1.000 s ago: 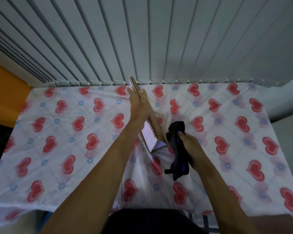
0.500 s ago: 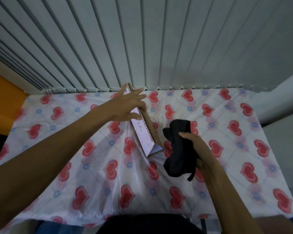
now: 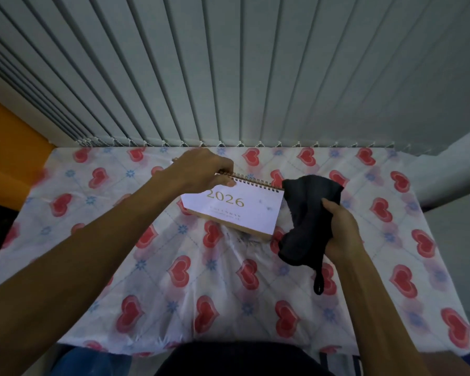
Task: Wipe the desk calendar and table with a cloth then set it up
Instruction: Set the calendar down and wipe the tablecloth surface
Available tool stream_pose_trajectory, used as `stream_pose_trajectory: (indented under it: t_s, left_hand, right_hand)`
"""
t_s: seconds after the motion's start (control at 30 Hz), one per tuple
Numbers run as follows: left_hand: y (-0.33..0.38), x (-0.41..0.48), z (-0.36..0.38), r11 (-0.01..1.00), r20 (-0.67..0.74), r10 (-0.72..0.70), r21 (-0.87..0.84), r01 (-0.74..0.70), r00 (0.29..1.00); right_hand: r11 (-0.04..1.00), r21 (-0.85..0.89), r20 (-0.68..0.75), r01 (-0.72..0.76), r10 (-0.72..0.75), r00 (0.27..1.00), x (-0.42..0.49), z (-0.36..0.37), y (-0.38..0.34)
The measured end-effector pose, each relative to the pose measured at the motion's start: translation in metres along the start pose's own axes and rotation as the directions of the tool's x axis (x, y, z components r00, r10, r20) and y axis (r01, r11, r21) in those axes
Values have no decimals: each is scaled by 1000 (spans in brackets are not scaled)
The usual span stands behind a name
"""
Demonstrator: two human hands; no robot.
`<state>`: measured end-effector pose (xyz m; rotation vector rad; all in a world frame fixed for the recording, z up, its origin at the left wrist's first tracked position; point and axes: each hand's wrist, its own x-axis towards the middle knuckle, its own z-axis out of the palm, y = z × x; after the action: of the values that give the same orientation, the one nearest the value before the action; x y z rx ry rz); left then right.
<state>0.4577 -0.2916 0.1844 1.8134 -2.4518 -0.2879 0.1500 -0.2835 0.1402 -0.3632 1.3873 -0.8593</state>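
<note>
Desk calendar (image 3: 236, 210): white cover printed "2026" in gold, copper spiral along the top edge, brown card base, tilted and resting on the counter (image 3: 92, 267) near its far middle. Left hand (image 3: 201, 169) over the spiral's left end, fingers (image 3: 225, 183) pinching the top edge. Right hand (image 3: 339, 229) just right of the calendar, clenched around a bunched black cloth (image 3: 307, 218) touching the cover's right edge. Heart-print covering on all sides; blinds (image 3: 228, 77) along the far edge.
</note>
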Motion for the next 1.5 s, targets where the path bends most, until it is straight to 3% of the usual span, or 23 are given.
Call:
stream_pose_trajectory:
  t_s: [0.27,0.47,0.63,0.77,0.93,1.07,1.1,1.23,1.27,1.37,1.4,1.5]
  left_hand:
    - [13,-2,-3,993,-57,-117,-17,117,991]
    - [23,-3,21,968,40,-230,-92,233,972]
    - [22,-3,34,895,72,-318,-304,325,945]
    - [27,-5,38,867,44,-326,-383,318,944]
    - [33,-5,42,873,-3,-344,-370,319,939]
    - [38,-5,44,868,-7,-367,-362,340,930]
    - [38,-5,43,866,-10,-375,-360,346,927]
    - [35,-4,42,849,-12,-397,-384,363,918]
    - [36,-5,42,848,-17,-399,-387,362,917]
    - [37,-6,43,856,-26,-397,-372,360,918]
    - [38,-7,43,858,-25,-396,-366,360,918]
    - [37,-5,42,852,-30,-409,-371,370,912]
  right_hand:
    - [988,-7,-122,157,-157,980,3,13,0]
    - [929,-204,18,310,-313,950,1,45,16]
    - [891,-280,20,358,-367,930,15,76,24]
    - [805,-447,-3,390,-438,899,17,95,40]
    - [625,-580,117,522,-571,813,14,110,47]
    - [782,-491,-137,384,-504,853,33,103,27]
    - [767,-515,-132,383,-513,848,32,104,29]
    - [555,-632,124,541,-616,778,16,118,55]
    - [577,-631,109,519,-596,795,19,117,53]
    - [798,-484,-119,359,-467,876,37,113,29]
    - [815,-465,-153,344,-457,876,39,113,25]
    - [689,-563,4,455,-549,836,26,122,39]
